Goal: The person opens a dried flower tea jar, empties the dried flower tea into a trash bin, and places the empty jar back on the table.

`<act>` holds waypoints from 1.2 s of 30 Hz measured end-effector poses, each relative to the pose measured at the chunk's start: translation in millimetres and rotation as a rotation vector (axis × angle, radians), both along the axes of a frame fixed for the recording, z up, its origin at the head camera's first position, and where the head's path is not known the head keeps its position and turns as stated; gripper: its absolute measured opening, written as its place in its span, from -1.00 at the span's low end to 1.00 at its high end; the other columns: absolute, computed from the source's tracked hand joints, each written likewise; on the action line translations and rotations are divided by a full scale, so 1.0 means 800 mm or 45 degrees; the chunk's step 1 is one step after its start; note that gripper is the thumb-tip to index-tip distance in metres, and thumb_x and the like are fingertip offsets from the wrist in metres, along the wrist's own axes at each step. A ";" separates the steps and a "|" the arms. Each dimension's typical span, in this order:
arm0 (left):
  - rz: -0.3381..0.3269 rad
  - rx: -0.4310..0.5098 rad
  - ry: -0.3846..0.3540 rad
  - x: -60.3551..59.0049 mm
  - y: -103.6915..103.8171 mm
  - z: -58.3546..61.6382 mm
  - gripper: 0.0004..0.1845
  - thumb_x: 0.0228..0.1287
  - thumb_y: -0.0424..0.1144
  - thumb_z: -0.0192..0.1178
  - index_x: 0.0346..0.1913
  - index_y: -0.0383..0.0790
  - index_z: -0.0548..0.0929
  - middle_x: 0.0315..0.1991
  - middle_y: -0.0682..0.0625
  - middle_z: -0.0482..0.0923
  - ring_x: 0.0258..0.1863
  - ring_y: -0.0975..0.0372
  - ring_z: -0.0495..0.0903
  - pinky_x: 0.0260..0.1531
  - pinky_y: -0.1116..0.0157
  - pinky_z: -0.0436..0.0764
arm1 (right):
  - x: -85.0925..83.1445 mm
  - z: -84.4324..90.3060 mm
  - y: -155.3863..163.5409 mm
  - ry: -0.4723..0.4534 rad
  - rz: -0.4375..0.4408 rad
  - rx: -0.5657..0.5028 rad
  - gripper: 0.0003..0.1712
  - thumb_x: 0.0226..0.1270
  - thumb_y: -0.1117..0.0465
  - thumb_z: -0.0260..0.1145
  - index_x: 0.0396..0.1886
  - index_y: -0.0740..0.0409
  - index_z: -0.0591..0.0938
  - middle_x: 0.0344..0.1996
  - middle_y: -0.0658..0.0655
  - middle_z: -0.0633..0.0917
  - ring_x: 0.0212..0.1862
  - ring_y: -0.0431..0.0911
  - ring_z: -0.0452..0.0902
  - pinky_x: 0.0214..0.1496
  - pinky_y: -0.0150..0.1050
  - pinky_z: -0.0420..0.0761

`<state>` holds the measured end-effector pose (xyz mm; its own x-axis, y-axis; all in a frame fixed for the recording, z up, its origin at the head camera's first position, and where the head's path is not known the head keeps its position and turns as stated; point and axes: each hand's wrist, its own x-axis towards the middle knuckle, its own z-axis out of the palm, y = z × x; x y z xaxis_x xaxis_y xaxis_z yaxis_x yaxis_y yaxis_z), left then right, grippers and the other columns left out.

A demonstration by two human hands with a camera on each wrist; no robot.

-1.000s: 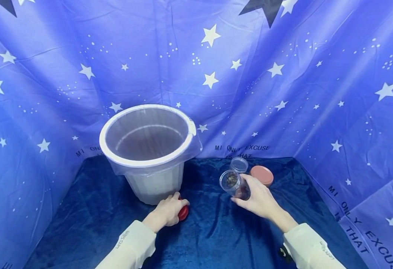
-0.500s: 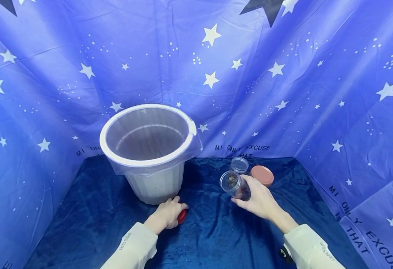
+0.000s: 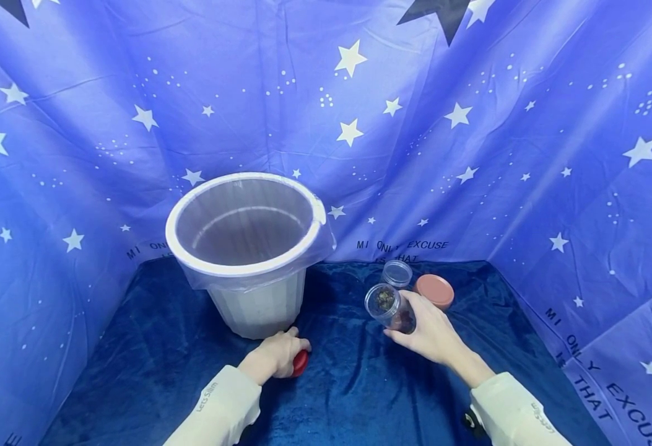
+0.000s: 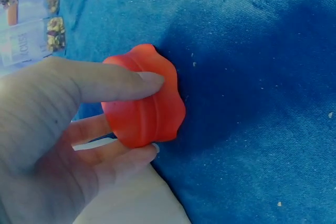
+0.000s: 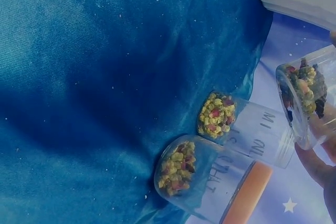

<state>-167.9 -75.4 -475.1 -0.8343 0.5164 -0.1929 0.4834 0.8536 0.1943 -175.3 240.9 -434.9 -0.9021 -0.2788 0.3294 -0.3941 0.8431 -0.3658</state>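
Observation:
My left hand (image 3: 277, 354) pinches a red lid with a wavy edge (image 4: 144, 95), thumb on one side and fingertips on the other, beside the foot of the white bin. Further right, my right hand (image 3: 430, 329) grips a clear jar (image 3: 382, 301) round its side. Its mouth has no lid on it, and dried flowers show inside, also through its base in the right wrist view. Just behind it stands a second uncovered clear jar (image 5: 257, 127) with dried yellow and pink flowers. A rounder jar (image 5: 202, 169) with an orange-pink lid (image 3: 434, 289) stands beside that one.
The white bin (image 3: 256, 306), lined with a clear plastic bag (image 3: 319, 243), stands left of centre near the back. Dark blue velvet cloth (image 3: 353, 396) covers the table. Blue curtains (image 3: 281, 118) with white stars hang at the back and on both sides.
The red lid has shifted slightly toward me and turned a little in my left hand. My right hand and its jar have hardly moved.

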 end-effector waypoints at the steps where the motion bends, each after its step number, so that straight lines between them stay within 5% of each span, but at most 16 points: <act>1: -0.009 0.009 0.007 0.000 0.000 -0.001 -0.54 -0.08 -0.32 0.45 -0.02 0.01 0.67 -0.10 -0.12 0.51 -0.30 0.00 0.58 -0.34 0.19 0.62 | 0.000 0.000 0.000 -0.002 0.001 0.002 -0.18 -0.08 -0.08 0.58 0.20 0.08 0.50 -0.22 -0.02 0.65 -0.16 -0.15 0.56 -0.09 -0.04 0.59; 12: 0.009 0.007 -0.015 -0.002 0.006 -0.009 -0.29 -0.32 -0.43 0.60 0.08 0.01 0.69 -0.18 -0.09 0.57 -0.28 0.13 0.61 -0.20 0.33 0.63 | 0.003 -0.001 0.006 -0.029 0.004 0.026 -0.18 -0.06 -0.08 0.58 0.21 0.06 0.49 -0.19 -0.03 0.65 -0.16 -0.17 0.55 -0.10 -0.04 0.58; 21: 0.032 0.003 -0.038 -0.002 0.004 -0.005 -0.23 -0.25 -0.38 0.59 0.20 -0.07 0.61 -0.12 -0.08 0.60 -0.22 0.13 0.62 -0.15 0.32 0.63 | 0.003 0.004 0.004 -0.014 -0.002 0.018 -0.17 -0.08 -0.07 0.59 0.20 0.10 0.51 -0.20 -0.01 0.65 -0.15 -0.13 0.56 -0.09 -0.01 0.58; 36: 0.111 0.291 -0.190 0.003 -0.023 -0.015 -0.14 -0.19 -0.35 0.56 0.32 -0.14 0.48 0.10 -0.12 0.46 0.11 -0.01 0.45 0.10 0.04 0.53 | -0.002 0.009 -0.005 -0.007 0.026 0.013 -0.17 -0.07 -0.11 0.57 0.22 0.07 0.50 -0.14 0.01 0.67 -0.10 -0.09 0.59 -0.05 -0.01 0.60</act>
